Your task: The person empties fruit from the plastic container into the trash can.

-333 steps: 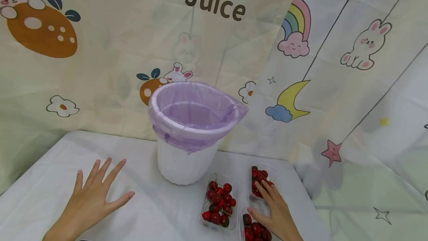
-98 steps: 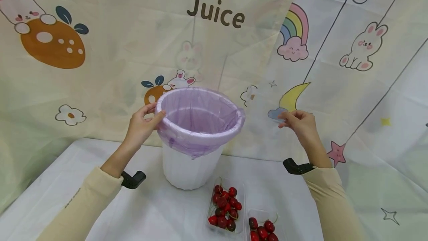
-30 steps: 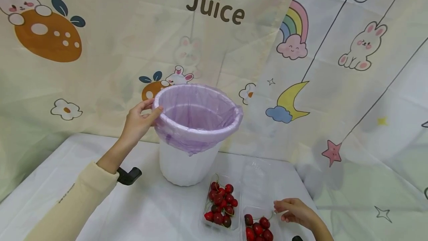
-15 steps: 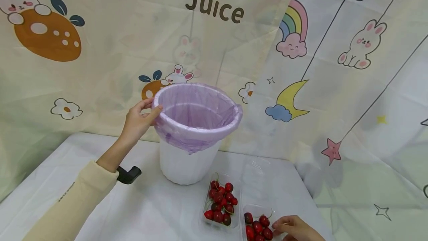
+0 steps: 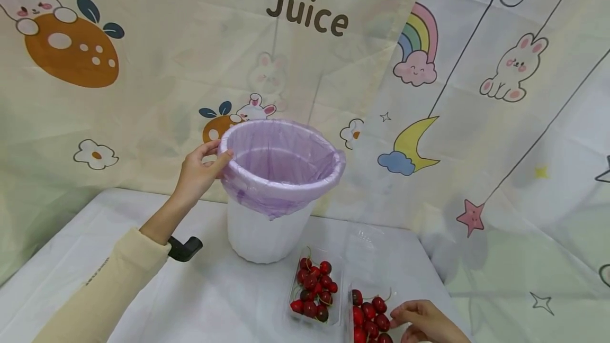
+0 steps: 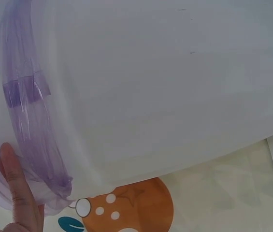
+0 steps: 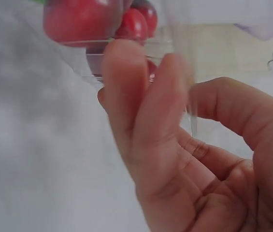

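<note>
My left hand [image 5: 197, 173] pinches the rim of a white bin [image 5: 267, 237] lined with a purple plastic bag [image 5: 281, 189]. In the left wrist view a finger lies over the gathered bag [image 6: 37, 140]. At the lower right, my right hand [image 5: 426, 322] grips the side of a clear plastic box [image 5: 350, 327] of dark red cherries [image 5: 369, 312]. The right wrist view shows the thumb and fingers on either side of its clear wall, with cherries [image 7: 83, 19] behind the fingertips. The bin's open mouth shows only the bag inside.
A second clear box of cherries [image 5: 312, 290] stands left of the gripped one, in front of the bin. An empty clear box [image 5: 367, 247] lies behind them. The white table [image 5: 157, 290] meets a printed cloth backdrop [image 5: 157, 68].
The back box held cherries at first and is now empty. My left hand has taken the bin's rim. My right hand has come down to the front cherry box, which has shifted slightly.
</note>
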`<action>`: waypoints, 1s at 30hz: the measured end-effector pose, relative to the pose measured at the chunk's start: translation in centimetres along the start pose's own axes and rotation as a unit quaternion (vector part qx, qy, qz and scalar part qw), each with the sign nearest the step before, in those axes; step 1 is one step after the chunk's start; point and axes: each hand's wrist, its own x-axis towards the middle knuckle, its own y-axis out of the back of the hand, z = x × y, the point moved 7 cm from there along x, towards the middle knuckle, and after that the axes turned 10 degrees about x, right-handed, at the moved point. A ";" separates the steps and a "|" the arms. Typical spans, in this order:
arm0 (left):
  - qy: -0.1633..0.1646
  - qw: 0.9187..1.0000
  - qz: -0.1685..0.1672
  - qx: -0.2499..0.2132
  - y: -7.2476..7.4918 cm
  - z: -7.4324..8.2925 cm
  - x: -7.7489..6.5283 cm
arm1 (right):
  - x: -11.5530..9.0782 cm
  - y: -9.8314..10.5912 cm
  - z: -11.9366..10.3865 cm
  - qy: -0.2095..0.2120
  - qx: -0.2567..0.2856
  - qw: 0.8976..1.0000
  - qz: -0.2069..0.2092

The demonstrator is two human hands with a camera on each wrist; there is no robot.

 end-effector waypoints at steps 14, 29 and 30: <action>-0.006 1.000 -0.009 0.014 0.0 0.1 0.2 | -3.4 0.3 -15.0 0.134 -0.049 0.989 -0.050; -0.002 1.000 -0.008 0.005 0.1 0.2 0.1 | -2.7 -0.1 -28.8 0.177 -0.101 0.978 -0.050; -0.001 1.000 -0.009 0.007 0.1 0.3 0.0 | -2.6 -0.3 -29.6 0.177 -0.095 0.979 -0.045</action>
